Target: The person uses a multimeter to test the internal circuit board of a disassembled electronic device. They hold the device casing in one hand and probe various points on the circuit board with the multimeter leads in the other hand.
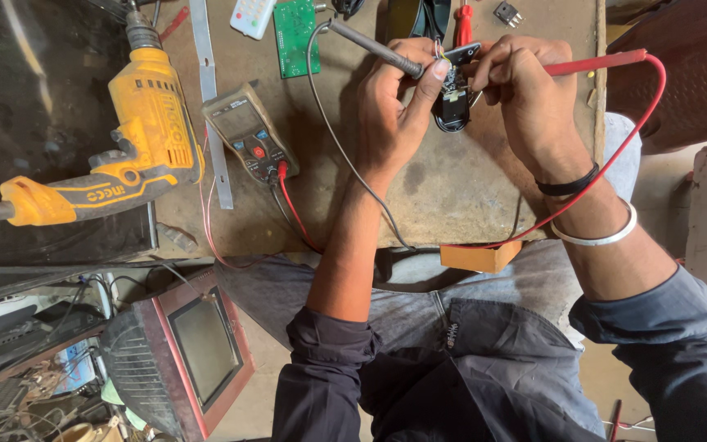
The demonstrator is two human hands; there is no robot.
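The left hand (394,102) grips a small black circuit board (454,94) and a grey-handled soldering iron (374,45), held just above the bench (452,188). The right hand (525,94) pinches a red multimeter probe (595,61) against the board, whose dark surface carries tiny components. Left of them lies a grey multimeter (249,131), then a yellow power drill (137,139). A green circuit board (294,33) lies farther back.

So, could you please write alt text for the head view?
Left hand holds a black probe and a small black circuit board, while the right hand presses a red probe to it. A multimeter and yellow drill lie left.
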